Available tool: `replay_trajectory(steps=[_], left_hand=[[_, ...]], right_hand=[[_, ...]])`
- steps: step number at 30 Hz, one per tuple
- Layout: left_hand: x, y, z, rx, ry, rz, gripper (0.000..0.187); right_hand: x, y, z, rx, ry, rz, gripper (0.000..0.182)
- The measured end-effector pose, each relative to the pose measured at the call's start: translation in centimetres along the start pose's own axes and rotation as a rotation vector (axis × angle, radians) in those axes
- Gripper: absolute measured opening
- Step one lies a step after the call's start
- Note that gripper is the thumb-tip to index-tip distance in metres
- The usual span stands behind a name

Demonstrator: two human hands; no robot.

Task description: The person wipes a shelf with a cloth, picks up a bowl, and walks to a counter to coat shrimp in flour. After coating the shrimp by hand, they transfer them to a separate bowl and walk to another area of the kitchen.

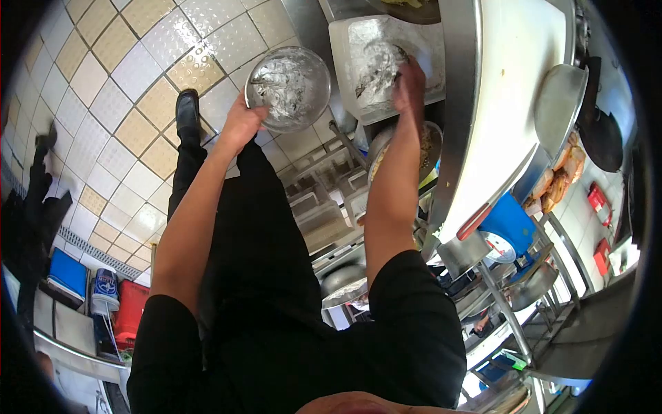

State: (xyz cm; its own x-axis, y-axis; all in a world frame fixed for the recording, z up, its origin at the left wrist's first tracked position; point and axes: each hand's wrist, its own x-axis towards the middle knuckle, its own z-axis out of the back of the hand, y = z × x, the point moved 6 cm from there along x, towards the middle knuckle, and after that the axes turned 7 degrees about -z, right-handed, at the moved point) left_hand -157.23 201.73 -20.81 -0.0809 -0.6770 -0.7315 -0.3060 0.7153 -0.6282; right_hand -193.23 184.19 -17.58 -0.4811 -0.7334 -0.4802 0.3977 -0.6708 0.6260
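Observation:
My left hand (245,123) grips the near left rim of a round metal bowl (318,86), held out over the tiled floor. White, crumpled-looking material (286,86) lies in the bowl. To the right, my right hand (410,86) reaches into a pale rectangular tub (345,48) with similar white material (378,69) inside. Its fingers are blurred and partly hidden, so what they hold, if anything, cannot be made out.
A white board (514,83) on a steel-edged counter stands right of the tub. A large blade (560,96) and a blue-sided scale (507,224) are farther right. Clear containers (317,207) sit below the bowl. Another person's dark-clothed legs (34,200) are at far left.

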Motion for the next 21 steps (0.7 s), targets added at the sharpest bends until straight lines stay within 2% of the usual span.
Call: replay_trajectory(steps=[2, 3, 6, 8, 10, 11, 14, 15, 18, 19, 21], left_hand=[[0.0, 0.1, 0.2, 0.0, -0.018, 0.007, 0.058], [0.1, 0.2, 0.2, 0.01, -0.016, 0.011, 0.058], [0.1, 0.9, 0.8, 0.024, -0.013, 0.017, 0.058], [-0.1, 1.2, 0.8, 0.003, -0.004, 0.004, 0.059], [-0.3, 1.2, 0.8, 0.026, -0.012, 0.016, 0.059], [-0.4, 1.1, 0.8, 0.036, -0.02, 0.018, 0.059], [-0.4, 0.9, 0.6, 0.05, -0.004, 0.037, 0.059], [-0.4, 0.7, 0.5, 0.047, -0.004, 0.033, 0.059], [-0.2, 0.2, 0.1, 0.05, 0.003, 0.023, 0.06], [-0.2, -0.3, 0.0, 0.058, 0.005, 0.017, 0.06], [0.0, -0.3, -0.1, 0.064, 0.008, 0.008, 0.06]], right_hand=[[2.3, -0.1, 1.7, 0.096, -0.001, -0.134, 0.034], [4.3, 0.3, 2.2, 0.077, -0.073, -0.102, 0.034], [3.6, 3.1, -0.5, 0.099, -0.173, -0.097, 0.036], [2.7, 4.0, -2.3, -0.036, -0.107, 0.008, 0.039], [2.7, 4.6, -3.7, -0.337, 0.055, 0.255, 0.042], [2.6, 3.7, -3.8, -0.328, 0.109, 0.342, 0.046], [-3.0, 4.9, -2.3, -0.53, -0.256, 0.276, 0.046], [-4.1, 4.9, -2.4, -0.567, -0.375, 0.335, 0.047], [-4.2, 5.0, -4.1, -0.831, -0.162, 0.295, 0.051], [-4.3, 4.9, -4.3, -0.842, -0.221, 0.386, 0.05], [-4.1, 4.9, -4.4, -0.93, -0.298, 0.416, 0.048]])
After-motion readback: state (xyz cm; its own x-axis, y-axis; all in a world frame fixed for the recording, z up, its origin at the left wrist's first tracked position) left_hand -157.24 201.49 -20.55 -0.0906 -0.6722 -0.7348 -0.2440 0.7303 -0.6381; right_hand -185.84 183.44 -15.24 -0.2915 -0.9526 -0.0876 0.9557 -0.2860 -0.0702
